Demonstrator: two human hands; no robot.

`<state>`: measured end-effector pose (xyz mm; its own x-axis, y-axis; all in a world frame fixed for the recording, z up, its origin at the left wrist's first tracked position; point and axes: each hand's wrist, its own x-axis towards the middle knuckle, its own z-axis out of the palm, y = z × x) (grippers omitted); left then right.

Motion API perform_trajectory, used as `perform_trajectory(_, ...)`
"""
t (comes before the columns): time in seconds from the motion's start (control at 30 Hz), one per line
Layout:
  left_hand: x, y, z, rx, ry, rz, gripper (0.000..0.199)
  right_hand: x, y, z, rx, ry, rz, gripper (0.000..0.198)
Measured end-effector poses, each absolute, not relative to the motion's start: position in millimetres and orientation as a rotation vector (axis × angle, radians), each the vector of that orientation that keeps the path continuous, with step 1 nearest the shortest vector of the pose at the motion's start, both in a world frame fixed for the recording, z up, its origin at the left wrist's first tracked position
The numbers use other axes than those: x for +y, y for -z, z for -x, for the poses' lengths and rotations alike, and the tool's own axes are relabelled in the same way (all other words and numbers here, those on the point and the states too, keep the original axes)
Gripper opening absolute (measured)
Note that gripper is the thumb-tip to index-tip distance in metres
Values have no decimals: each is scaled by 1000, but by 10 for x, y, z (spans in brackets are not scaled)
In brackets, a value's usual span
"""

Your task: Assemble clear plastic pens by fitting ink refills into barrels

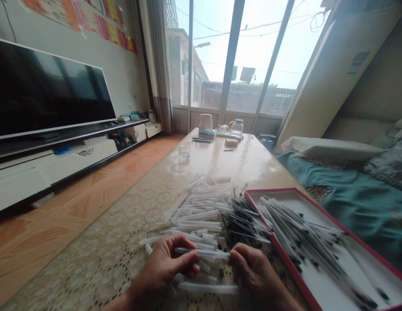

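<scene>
A thin whitish plastic tube (214,253) spans the space between my hands, above the pile. My left hand (168,263) pinches it near its left end with thumb and forefinger. The fingers of my right hand (253,270) are closed at its other end; whether they also hold a smaller part there is hidden. Just beyond lies a heap of white translucent tubes (201,207). To its right is a bunch of thin black rods (241,216) with dark ends. A small black cap (221,273) rests between my hands, with another loose tube (207,288) nearer me.
A red-rimmed shallow box (300,276) on the right holds many tubes with black ends (304,233). Farther along the table (123,229) stand a clear glass (184,152), a white kettle (205,122) and a glass pitcher (237,126). A sofa (343,190) borders the right side.
</scene>
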<state>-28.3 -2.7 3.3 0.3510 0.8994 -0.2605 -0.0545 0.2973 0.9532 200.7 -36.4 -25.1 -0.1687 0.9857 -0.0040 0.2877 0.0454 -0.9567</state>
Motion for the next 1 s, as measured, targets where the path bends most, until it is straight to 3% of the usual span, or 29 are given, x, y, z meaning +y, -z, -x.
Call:
perform_trajectory(0.13, -20, -51, 279, 992, -806, -1065, 33, -347, 209, -2006, -1518, -1170, 1307, 40)
perform_trajectory(0.3, -12, -38, 282, 993, -810, -1064, 32, -346, 229, -2001, -1523, -1195, 1340, 54)
perform_trajectory(0.5, -21, -18, 297, 981, -824, -1061, 30, -368, 218, -2002, -1544, -1169, 1307, 42)
perform_trajectory(0.63, -6, -14, 300, 974, -824, -1050, 31, -363, 202, -1996, -1539, -1201, 1339, 53)
perform_trajectory(0.83, 5, -26, 284, 963, -837, -1034, 33, -366, 219, -1994, -1504, -1240, 1285, 43)
perform_trajectory(1.0, -13, -29, 288, 970, -835, -1031, 33, -391, 194, -1990, -1531, -1234, 1329, 50)
